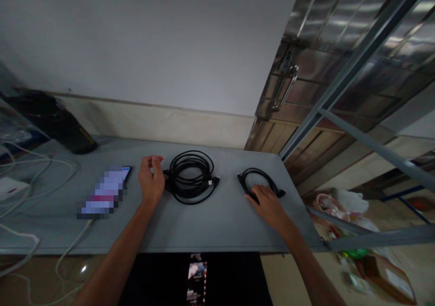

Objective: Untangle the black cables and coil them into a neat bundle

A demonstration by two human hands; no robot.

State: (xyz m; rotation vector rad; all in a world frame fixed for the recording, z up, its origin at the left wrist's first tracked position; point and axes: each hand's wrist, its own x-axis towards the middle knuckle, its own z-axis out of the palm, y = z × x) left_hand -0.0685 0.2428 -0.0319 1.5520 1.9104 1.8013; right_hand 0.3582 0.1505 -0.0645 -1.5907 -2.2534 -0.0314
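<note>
A large coil of black cable (190, 177) lies on the grey table, its plugs at the right side of the loops. Beside its left edge is my left hand (152, 179), fingers curled inward; whether anything is between them is too small to tell. Farther right lies a smaller coil of black cable (260, 172) with plug ends at both sides. My right hand (267, 202) rests over the lower part of that coil, fingers bent onto it and thumb toward the left, partly covering the loops.
A phone (107, 192) with a white cable lies left on the table (210, 233). Behind it a black bottle (56, 122) leans at the wall. White cables (34, 179) spread over the far left. A metal frame (340, 88) rises at the right; bags and a cardboard box (389, 279) sit below.
</note>
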